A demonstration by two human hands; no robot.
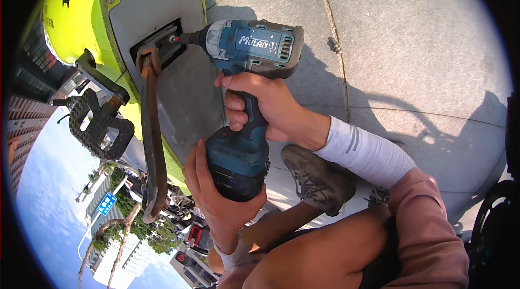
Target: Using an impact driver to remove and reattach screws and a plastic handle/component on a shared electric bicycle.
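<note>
A teal and black cordless drill [250,51] lies level across the middle of the view, its bit pointing left. Wrapped round its handle is my right hand [271,106], with the index finger up near the trigger. Below, my left hand [222,197] cups the battery base of the drill. The bit tip meets a bolt [173,39] in a dark rectangular recess [160,45] of a grey panel [189,99]. Just beside that bolt, a worn brown metal bar [151,126] runs down from the recess.
The panel belongs to a bright yellow-green vehicle body [81,13]. A black pedal [103,126] on a crank juts out at the left. Grey paving slabs [401,29] with a shadow spread to the right. My shoe [317,178] rests on the paving beneath my right forearm.
</note>
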